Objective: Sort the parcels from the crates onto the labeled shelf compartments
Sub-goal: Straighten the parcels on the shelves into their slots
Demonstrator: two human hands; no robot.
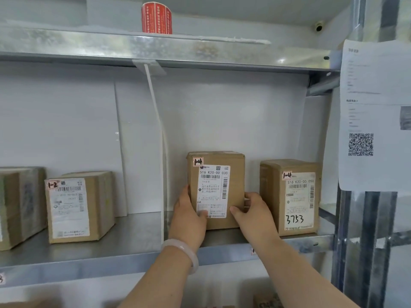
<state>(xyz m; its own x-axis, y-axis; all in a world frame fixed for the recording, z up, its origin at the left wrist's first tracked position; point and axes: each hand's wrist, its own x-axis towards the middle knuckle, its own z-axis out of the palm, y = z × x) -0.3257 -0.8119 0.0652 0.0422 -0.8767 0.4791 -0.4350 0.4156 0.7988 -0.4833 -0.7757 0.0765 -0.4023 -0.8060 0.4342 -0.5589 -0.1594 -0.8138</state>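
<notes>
Both the left hand (189, 216) and right hand (253, 212) clamp the cardboard parcel (236, 174) low on its sides; it looks stiff and light, safest held there.

Held carton (215, 190) marked "1-4" upright on the metal shelf (133, 236) — both hands on it.
Brown cardboard, shipping label facing out, left hand (189, 214) and right hand (253, 212) gripping its lower sides. Near its right, with a gap between, stands a second "1-4" carton (289, 196) with "3753" handwritten on its label. Left of the white divider strip (163, 174) — a "1-2" carton (75, 207), turned slightly, and one more carton (20, 205) at the frame edge.
</notes>
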